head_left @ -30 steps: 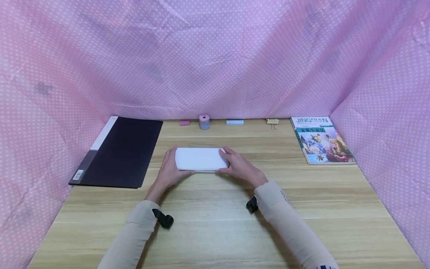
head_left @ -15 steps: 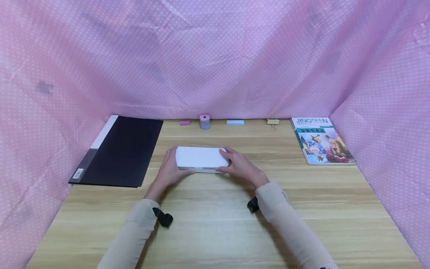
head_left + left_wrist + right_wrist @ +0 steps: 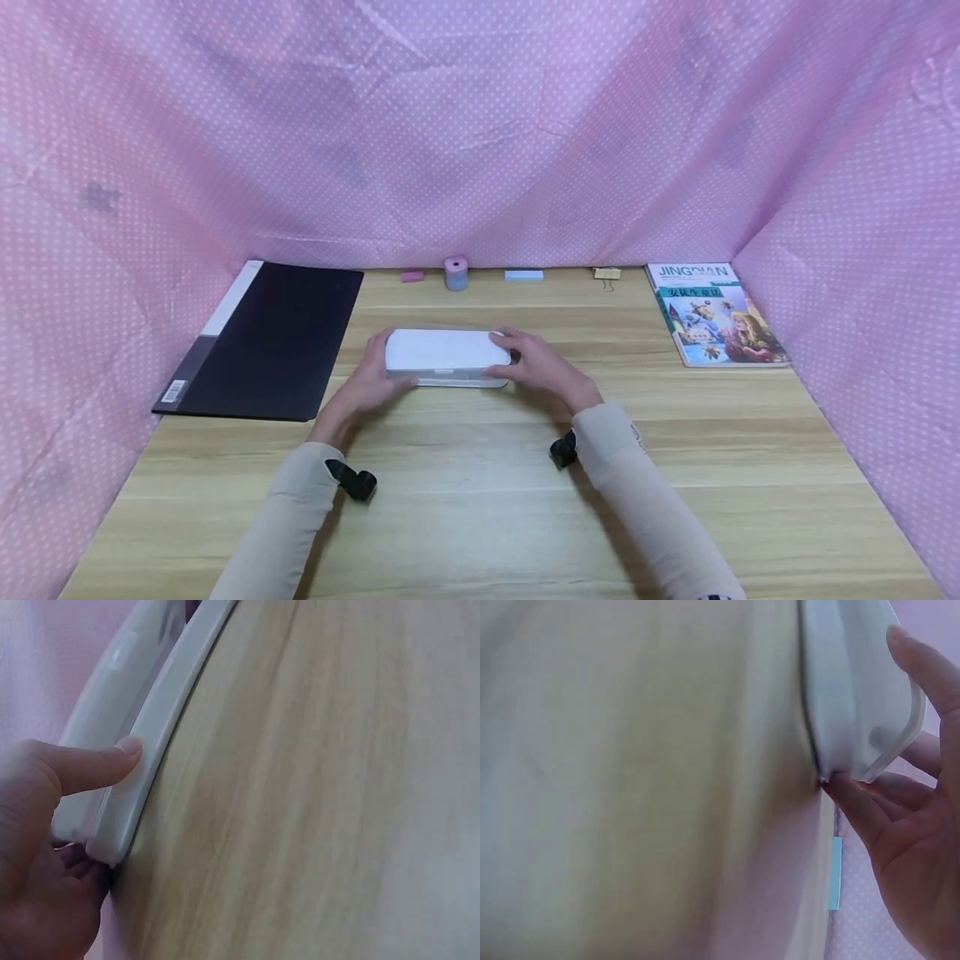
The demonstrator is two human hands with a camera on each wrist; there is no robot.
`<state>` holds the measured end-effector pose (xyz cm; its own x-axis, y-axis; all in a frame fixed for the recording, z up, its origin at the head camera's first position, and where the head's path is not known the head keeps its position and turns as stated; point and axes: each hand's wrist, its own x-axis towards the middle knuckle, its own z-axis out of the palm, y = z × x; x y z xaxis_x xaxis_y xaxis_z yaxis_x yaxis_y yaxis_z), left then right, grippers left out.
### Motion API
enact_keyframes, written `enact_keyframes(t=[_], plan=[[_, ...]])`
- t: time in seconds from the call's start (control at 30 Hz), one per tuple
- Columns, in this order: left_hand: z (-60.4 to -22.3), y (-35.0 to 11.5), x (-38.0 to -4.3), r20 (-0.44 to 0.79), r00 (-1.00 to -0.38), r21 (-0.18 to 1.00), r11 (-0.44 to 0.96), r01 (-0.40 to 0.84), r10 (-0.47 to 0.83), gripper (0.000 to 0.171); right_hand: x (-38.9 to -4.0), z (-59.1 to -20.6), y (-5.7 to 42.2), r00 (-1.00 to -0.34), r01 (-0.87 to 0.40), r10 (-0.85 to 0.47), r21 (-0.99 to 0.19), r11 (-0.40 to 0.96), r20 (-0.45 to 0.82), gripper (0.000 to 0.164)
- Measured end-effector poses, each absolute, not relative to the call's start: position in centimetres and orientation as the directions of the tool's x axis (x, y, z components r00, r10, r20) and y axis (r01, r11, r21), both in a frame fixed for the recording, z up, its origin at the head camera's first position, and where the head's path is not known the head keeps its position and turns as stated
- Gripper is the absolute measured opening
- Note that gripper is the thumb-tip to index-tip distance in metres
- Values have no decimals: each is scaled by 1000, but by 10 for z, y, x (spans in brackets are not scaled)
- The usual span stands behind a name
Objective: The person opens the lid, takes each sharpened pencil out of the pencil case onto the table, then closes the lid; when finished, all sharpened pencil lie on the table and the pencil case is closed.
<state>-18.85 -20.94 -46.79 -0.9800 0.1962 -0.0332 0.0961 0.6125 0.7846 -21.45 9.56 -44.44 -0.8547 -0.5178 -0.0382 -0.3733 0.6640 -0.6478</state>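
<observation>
Head view — wooden table (image 3: 465,492), pink curtain (image 3: 480,150) — white case (image 3: 442,350)

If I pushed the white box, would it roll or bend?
The white box probably won't roll, being long and flat. It's likely stiff, with no sagging between the left hand and right hand. Looking smooth, it might feel slippery.

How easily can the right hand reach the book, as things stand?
Probably yes: nothing visible stands between the right hand and the book, though it would first have to release the white case.
</observation>
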Motion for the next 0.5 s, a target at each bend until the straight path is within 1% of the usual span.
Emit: enact_keyframes(t=[0.13, 0.2, 0.27, 0.37, 0.5], plan=[[-470, -213, -191, -17, -988, 825, 560, 74, 156, 102, -227, -440, 94, -883, -305, -467, -697, 649, -49, 70], [-470, -214, -192, -25, -989, 824, 563, 63, 148, 107, -235, -437, 92, -906, -234, -416, -729, 643, -75, 69], [-468, -214, -192, -34, -988, 815, 576, 60, 151, 111, -243, -434, 89, -923, -156, -369, -770, 618, -109, 72], [-463, -214, -193, -41, -985, 784, 617, 74, 169, 111, -251, -431, 84, -935, -26, -315, -854, 519, -162, 75], [-459, -214, -195, -45, -979, 738, 668, 101, 198, 108, -258, -430, 81, -947, 102, -246, -917, 386, -209, 71]])
